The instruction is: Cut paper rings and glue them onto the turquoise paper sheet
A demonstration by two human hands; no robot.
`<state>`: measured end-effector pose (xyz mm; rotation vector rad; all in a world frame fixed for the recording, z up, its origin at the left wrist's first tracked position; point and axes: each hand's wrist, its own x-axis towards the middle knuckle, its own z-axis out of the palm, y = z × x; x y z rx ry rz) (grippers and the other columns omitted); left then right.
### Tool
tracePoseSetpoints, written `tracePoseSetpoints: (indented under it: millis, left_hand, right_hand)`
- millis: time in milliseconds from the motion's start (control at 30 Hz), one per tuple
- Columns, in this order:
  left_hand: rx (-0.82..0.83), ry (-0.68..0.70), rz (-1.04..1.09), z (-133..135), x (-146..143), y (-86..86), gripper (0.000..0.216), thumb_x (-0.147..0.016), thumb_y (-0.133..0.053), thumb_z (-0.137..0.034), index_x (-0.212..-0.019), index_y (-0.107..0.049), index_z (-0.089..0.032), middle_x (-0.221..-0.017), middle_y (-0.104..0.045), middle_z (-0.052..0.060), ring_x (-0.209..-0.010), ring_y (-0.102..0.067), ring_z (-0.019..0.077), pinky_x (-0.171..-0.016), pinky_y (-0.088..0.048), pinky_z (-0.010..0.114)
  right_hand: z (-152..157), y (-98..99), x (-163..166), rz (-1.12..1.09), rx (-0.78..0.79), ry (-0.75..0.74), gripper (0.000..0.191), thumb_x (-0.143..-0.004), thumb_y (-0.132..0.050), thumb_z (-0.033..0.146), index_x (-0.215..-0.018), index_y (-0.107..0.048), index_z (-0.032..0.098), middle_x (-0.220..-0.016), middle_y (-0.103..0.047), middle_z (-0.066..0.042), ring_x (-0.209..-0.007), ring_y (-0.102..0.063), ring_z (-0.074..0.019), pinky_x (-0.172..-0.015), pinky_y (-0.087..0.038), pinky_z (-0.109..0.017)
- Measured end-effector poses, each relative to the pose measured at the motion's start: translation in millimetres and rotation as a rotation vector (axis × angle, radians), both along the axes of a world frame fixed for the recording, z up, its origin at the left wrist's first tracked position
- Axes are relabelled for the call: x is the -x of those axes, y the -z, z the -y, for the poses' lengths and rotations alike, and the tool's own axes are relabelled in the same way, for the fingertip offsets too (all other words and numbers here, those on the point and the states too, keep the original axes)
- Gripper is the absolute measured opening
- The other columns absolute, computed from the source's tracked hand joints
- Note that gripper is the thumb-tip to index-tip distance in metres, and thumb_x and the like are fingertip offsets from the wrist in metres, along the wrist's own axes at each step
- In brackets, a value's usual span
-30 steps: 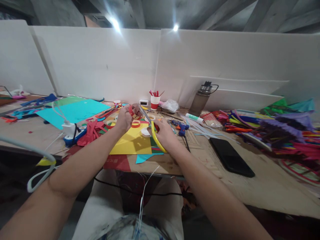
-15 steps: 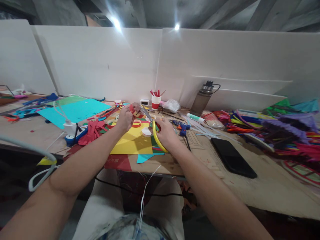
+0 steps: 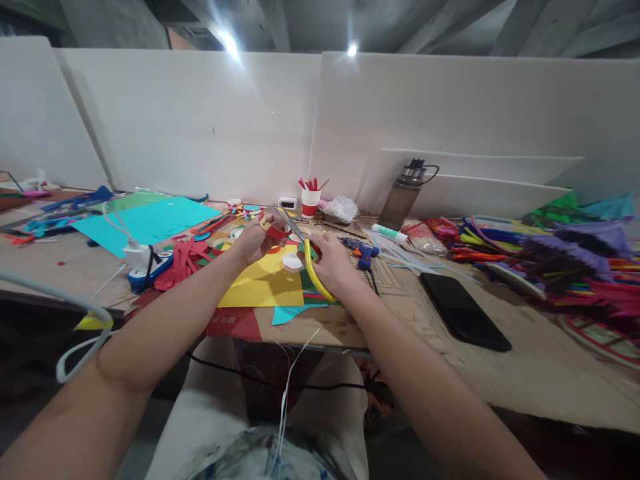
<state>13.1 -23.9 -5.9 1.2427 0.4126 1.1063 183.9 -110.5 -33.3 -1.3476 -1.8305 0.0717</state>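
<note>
My left hand (image 3: 254,241) is closed on a small red paper piece (image 3: 277,231), held just above the table. My right hand (image 3: 334,264) grips yellow-handled scissors (image 3: 313,268), whose blades (image 3: 290,223) point up and left and reach the red piece. Below both hands lies a yellow paper sheet (image 3: 265,283) on other coloured sheets. Red paper rings and a white tape roll (image 3: 291,262) sit close to my hands.
A cyan sheet (image 3: 145,222), a white charger with cable (image 3: 136,255) and red paper scraps (image 3: 185,260) lie to the left. A blue glue gun (image 3: 364,252), black phone (image 3: 463,310), water bottle (image 3: 404,195), red-and-white cup (image 3: 310,200) and heaped pipe cleaners (image 3: 545,263) sit on the right.
My left hand has lowered slightly with the red piece, bringing it closer to the scissor blades. The right hand with the scissors has barely shifted.
</note>
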Motion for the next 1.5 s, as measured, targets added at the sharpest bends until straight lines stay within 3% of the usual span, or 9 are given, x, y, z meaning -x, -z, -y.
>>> tracePoseSetpoints:
  millis: [367,1133,1500]
  left_hand:
    - [-0.166,-0.094,-0.020,-5.2,2.2,5.6,0.033,-0.070,-0.080,-0.033,-0.063,-0.052,-0.018,-0.062,-0.057,0.000,-0.055,-0.055,0.0102,-0.050,-0.048,0.023]
    - [0.043,-0.062,-0.047,-1.7,4.0,-3.1,0.029,-0.070,-0.075,-0.021,-0.061,-0.049,-0.016,-0.061,-0.055,-0.001,-0.049,-0.053,0.0087,-0.044,-0.044,0.021]
    - [-0.120,-0.166,0.008,-5.0,6.2,-3.6,0.019,-0.073,-0.073,-0.020,-0.064,-0.057,-0.014,-0.066,-0.058,-0.001,-0.059,-0.059,0.0079,-0.055,-0.048,0.018]
  right_hand:
    - [1.2,0.0,0.4,0.000,0.031,-0.021,0.035,-0.088,-0.061,0.036,-0.115,-0.068,0.016,-0.104,-0.056,-0.011,-0.091,-0.058,-0.0208,-0.086,-0.046,-0.033]
    - [-0.8,1.0,-1.4,0.039,0.023,0.005,0.035,-0.079,-0.063,0.022,-0.114,-0.070,0.019,-0.105,-0.062,-0.011,-0.095,-0.059,-0.0227,-0.087,-0.047,-0.035]
    - [1.7,-0.7,-0.5,0.066,0.047,0.033,0.036,-0.085,-0.061,0.026,-0.119,-0.068,0.019,-0.108,-0.060,-0.012,-0.096,-0.060,-0.0231,-0.089,-0.047,-0.036]
